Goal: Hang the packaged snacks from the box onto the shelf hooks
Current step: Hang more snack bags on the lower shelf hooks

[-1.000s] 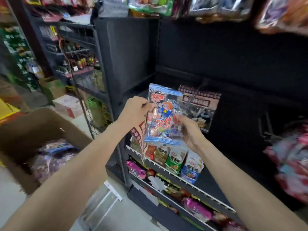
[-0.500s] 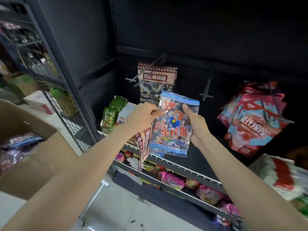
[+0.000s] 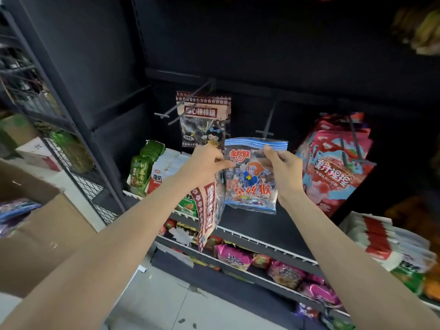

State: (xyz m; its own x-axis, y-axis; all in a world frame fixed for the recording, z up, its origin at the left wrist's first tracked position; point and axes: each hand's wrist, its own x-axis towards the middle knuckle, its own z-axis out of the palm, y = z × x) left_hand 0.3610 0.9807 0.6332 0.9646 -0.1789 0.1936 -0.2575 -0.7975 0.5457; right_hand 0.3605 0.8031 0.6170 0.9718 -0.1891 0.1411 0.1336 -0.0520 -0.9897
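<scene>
Work looks partly done: one lollipop bag (image 3: 203,120) hangs already; our left hand (image 3: 204,164) and right hand (image 3: 283,172) pinch the blue-striped candy bag (image 3: 252,177) below the empty hook (image 3: 267,123); the left also holds a red-patterned bag (image 3: 206,210); more wait in the box (image 3: 35,232).

This is a shop aisle, a small grocery or snack store. A tall black display shelving unit (image 3: 273,55) fills the view, with metal peg hooks (image 3: 188,103) jutting from its back panel. Hanging packets (image 3: 204,120) with printed labels sit on one hook at 12 o'clock, and a thick bunch of red snack bags (image 3: 338,167) hangs at 3 o'clock. Lower shelves (image 3: 269,248) with white price rails carry rows of wrapped sweets (image 3: 234,256) and green packets (image 3: 140,172). At 9 o'clock stands an open cardboard stock box (image 3: 45,236) on a pale tiled floor (image 3: 154,303), with wire racks (image 3: 31,91) beyond.
</scene>
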